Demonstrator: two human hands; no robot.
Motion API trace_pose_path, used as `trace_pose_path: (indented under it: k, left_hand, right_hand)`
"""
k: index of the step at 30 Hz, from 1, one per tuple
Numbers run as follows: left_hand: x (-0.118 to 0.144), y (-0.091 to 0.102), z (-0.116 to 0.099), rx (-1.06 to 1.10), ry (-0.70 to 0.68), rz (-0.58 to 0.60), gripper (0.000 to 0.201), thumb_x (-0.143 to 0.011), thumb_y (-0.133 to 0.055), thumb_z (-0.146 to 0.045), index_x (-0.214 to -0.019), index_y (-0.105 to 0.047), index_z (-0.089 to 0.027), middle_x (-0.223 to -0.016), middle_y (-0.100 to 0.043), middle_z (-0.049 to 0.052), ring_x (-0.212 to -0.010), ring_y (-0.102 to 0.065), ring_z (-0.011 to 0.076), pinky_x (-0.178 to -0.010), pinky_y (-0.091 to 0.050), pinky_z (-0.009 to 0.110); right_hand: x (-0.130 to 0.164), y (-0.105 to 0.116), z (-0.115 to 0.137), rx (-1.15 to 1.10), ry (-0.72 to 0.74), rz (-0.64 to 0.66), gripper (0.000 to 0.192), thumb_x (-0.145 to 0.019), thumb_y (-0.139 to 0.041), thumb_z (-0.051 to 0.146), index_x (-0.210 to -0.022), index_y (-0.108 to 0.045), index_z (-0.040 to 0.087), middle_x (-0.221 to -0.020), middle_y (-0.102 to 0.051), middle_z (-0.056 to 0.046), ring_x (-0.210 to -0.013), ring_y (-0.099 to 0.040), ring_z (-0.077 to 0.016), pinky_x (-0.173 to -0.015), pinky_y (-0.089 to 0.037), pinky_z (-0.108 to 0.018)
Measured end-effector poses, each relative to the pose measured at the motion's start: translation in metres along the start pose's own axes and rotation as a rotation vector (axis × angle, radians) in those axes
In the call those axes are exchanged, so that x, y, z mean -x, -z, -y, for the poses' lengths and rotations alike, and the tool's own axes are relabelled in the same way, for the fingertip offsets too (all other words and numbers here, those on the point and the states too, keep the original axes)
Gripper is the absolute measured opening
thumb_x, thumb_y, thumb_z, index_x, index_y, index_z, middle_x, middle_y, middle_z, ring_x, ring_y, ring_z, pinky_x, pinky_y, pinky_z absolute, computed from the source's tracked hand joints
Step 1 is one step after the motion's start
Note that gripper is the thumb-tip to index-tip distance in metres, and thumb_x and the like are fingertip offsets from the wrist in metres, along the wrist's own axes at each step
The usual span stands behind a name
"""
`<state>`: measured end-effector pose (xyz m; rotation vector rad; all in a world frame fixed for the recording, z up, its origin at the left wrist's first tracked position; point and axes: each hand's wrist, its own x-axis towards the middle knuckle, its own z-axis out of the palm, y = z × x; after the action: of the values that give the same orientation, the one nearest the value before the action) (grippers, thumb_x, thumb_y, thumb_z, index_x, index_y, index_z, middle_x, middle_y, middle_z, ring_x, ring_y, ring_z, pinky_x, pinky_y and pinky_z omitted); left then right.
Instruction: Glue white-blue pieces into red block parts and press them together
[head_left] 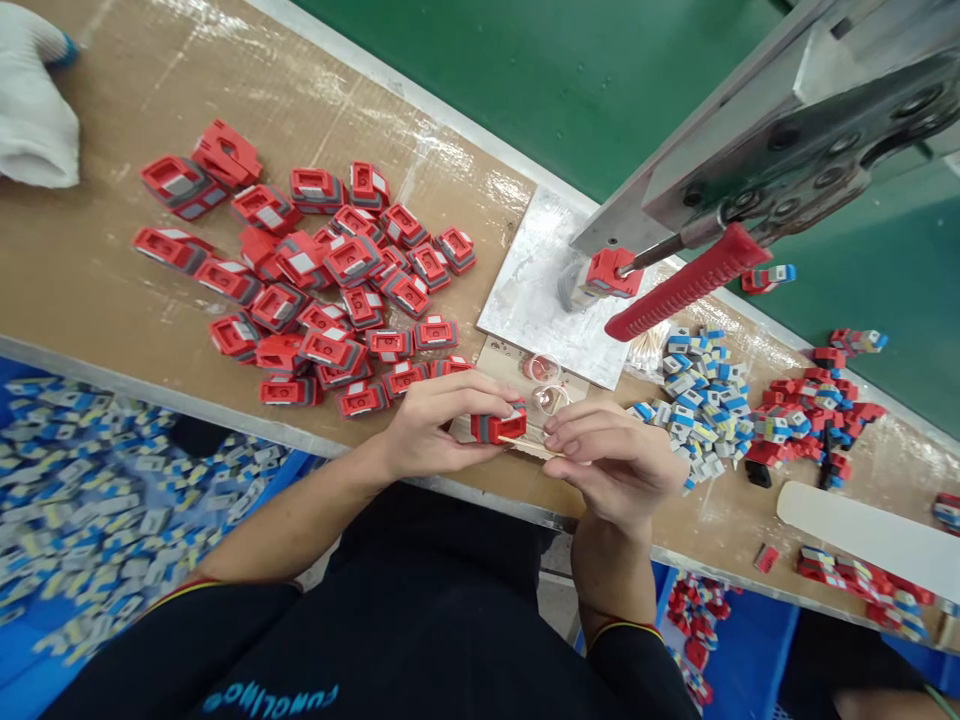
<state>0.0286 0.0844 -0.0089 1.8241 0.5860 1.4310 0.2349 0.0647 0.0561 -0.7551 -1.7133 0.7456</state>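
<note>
Head view: we look down on a brown worktop (90,290) with both our bare hands at its near edge.
Left hand (435,430): our fingers are closed round a small red and grey plastic housing (498,426), thumb beneath and fingertips on top, holding it just above the worktop.
Right hand (611,460): our fingers are curled and pinched on a thin pale wooden stick (529,446), whose tip lies against the underside of the housing.
Where the piece is: at the near edge of the worktop, between our two hands, just near of two small clear round cups (545,383).
Step in hand: we judge that we are working the stick along or into the housing, perhaps dabbing something on or seating a part; what is on the tip is too small to tell.
Next move: it seems to call for a steady left grip and a fine, light stroke of the stick.
Far left: a heap of like red and grey housings (315,270) lies well apart from our hands.
Right: a pile of small blue, white and yellow parts (694,395) sits beside a red-handled lever press (686,285) over a grey metal plate (536,290).
Far left corner: another person's white-gloved hand (34,100).
</note>
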Motion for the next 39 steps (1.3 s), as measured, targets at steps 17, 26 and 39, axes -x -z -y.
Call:
trace_pose_path:
  k: [17, 26, 39]
  left_hand:
    - [0.000, 0.000, 0.000, -0.021, 0.002, 0.005, 0.027, -0.085, -0.088, -0.014, -0.109, -0.075, -0.018, -0.105, -0.084, 0.013, -0.097, -0.083, 0.0217, -0.089, -0.069, 0.030]
    - [0.000, 0.001, -0.001, -0.032, 0.031, -0.015, 0.028, -0.083, -0.090, -0.016, -0.108, -0.077, -0.018, -0.104, -0.084, 0.011, -0.096, -0.083, 0.0209, -0.087, -0.070, 0.029]
    - [0.001, 0.000, -0.003, -0.028, 0.062, -0.014, 0.034, -0.080, -0.093, -0.020, -0.110, -0.077, -0.016, -0.101, -0.086, 0.012, -0.090, -0.084, 0.0207, -0.084, -0.068, 0.026]
  right_hand:
    - [0.000, 0.009, 0.000, 0.152, 0.054, -0.022, 0.025, -0.082, -0.084, -0.001, -0.089, -0.073, 0.020, -0.071, -0.078, 0.001, -0.064, -0.076, -0.0170, -0.065, -0.068, -0.031]
    - [0.009, 0.035, 0.000, 0.290, 0.076, -0.172, 0.016, -0.088, -0.084, 0.011, -0.090, -0.075, 0.024, -0.069, -0.076, 0.002, -0.064, -0.073, -0.0185, -0.059, -0.062, -0.034]
    - [0.009, 0.029, -0.003, 0.373, -0.024, -0.108, 0.017, -0.091, -0.083, 0.017, -0.083, -0.071, 0.025, -0.070, -0.078, 0.003, -0.059, -0.068, -0.0159, -0.059, -0.052, -0.035]
